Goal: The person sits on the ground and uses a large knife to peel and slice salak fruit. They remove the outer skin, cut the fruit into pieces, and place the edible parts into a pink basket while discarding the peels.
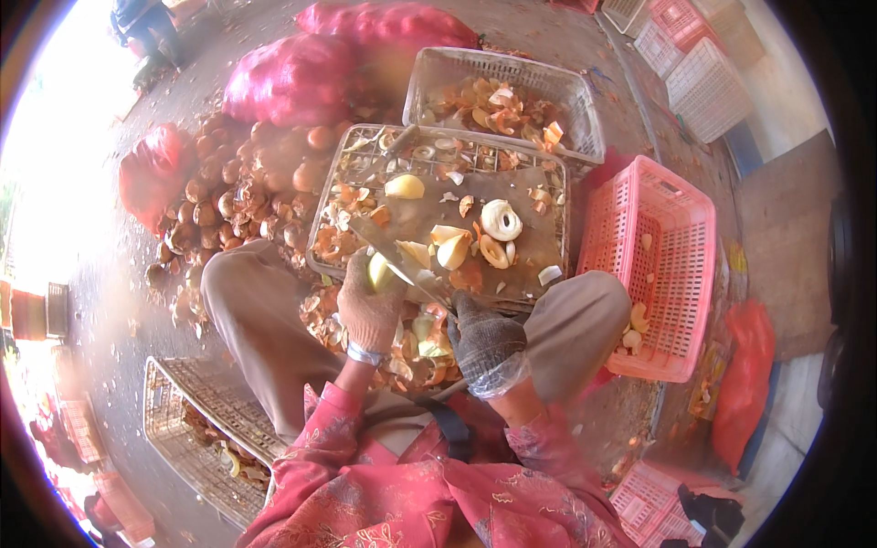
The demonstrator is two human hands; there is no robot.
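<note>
In a tan knit glove, my left hand [370, 305] grips a pale, peeled onion piece [379, 271]. My right hand [485, 335], in a dark grey glove with clear plastic about the wrist, is closed around the handle of a kitchen knife [401, 260]. Its broad blade slants up and left across the onion piece; whether it cuts in cannot be told. Beyond both hands lies a brown board [421, 212] on an upturned crate [322, 205]. Cut onion wedges [452, 250], an onion ring [501, 220] and scraps of skin rest on it. A second knife [390, 152] lies near the far left corner.
Unpeeled onions [226, 198] are heaped on the ground at left, by pink mesh sacks [291, 79]. A white crate [589, 113] of skins stands behind the board. At right is a pink basket [685, 274] with a few onion pieces. Another crate [205, 472] stands at lower left.
</note>
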